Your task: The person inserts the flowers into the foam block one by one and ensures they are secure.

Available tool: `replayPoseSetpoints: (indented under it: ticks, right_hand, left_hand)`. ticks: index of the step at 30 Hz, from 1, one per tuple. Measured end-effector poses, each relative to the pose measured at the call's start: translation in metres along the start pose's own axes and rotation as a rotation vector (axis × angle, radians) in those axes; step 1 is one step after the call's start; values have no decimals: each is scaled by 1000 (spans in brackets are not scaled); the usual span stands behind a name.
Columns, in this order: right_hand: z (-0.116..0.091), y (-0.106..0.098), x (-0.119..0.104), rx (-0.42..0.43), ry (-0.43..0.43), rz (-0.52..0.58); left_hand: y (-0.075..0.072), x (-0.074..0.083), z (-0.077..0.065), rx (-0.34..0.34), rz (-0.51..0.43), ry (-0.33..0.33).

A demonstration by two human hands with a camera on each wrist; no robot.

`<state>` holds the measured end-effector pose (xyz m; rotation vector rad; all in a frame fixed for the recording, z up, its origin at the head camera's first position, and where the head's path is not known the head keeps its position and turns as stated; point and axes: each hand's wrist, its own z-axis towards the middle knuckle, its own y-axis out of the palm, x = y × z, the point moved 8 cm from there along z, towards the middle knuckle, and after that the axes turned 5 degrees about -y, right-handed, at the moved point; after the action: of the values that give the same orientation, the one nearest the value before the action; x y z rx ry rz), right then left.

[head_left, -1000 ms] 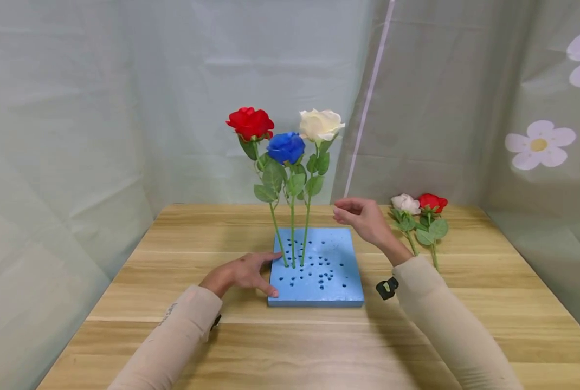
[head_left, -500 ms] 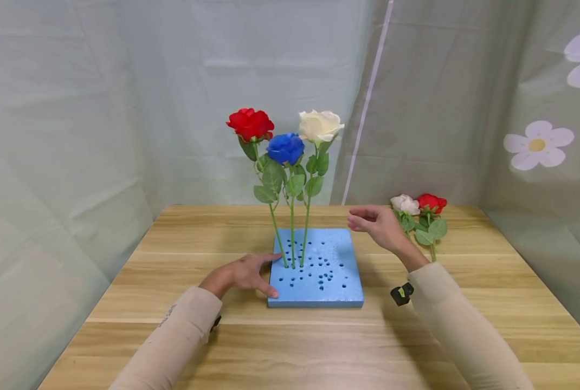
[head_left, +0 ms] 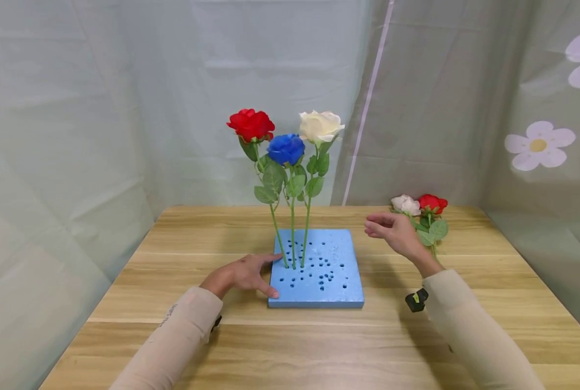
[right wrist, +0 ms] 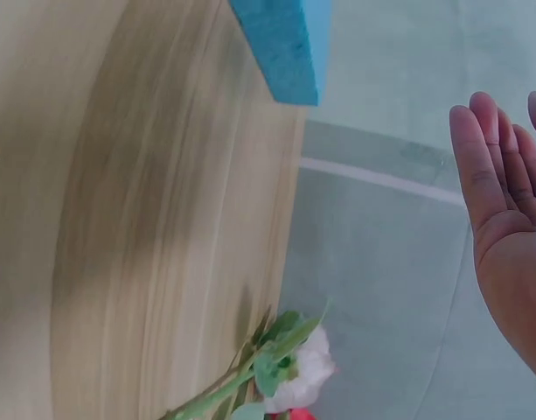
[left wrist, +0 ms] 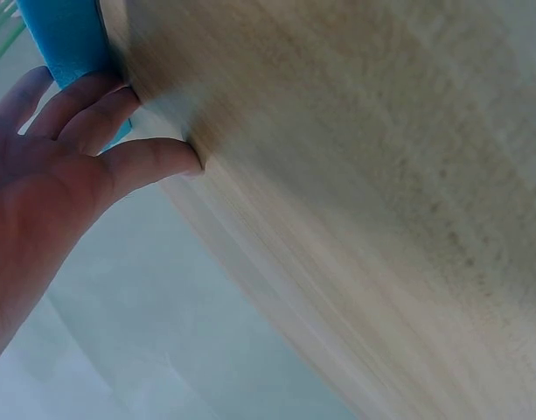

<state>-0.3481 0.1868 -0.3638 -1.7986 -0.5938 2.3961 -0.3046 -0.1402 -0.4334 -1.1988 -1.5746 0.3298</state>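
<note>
A blue foam board (head_left: 339,293) dotted with holes lies on the table. In it stand a red rose (head_left: 251,124), a blue rose (head_left: 286,149) and a cream-white rose (head_left: 321,126), stems close together at the left. My left hand (head_left: 243,272) touches the board's left edge, thumb and fingers spread; the left wrist view has its fingers (left wrist: 100,121) against the board's side and the table. Holding nothing, my right hand (head_left: 398,235) hovers right of the board, its fingers extended. Near it lie a pale pink-white rose (head_left: 406,205) and another red rose (head_left: 432,203), their stems partly hidden.
The wooden table (head_left: 309,352) carries everything. Grey-green fabric (head_left: 251,65) hangs behind and at both sides, printed with pale flowers (head_left: 540,144) at the right. The tall roses rise in front of the back curtain.
My right hand has moved right, away from the standing roses and towards the lying ones. My left hand, the board and the roses have stayed in place.
</note>
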Motion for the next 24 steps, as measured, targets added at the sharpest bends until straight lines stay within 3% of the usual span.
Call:
replayPoseSetpoints:
  ticks: [24]
  right_hand:
    - [-22,-38,41,-18,158,-114]
  left_hand:
    - [0,-1,-1,-12,8,-21]
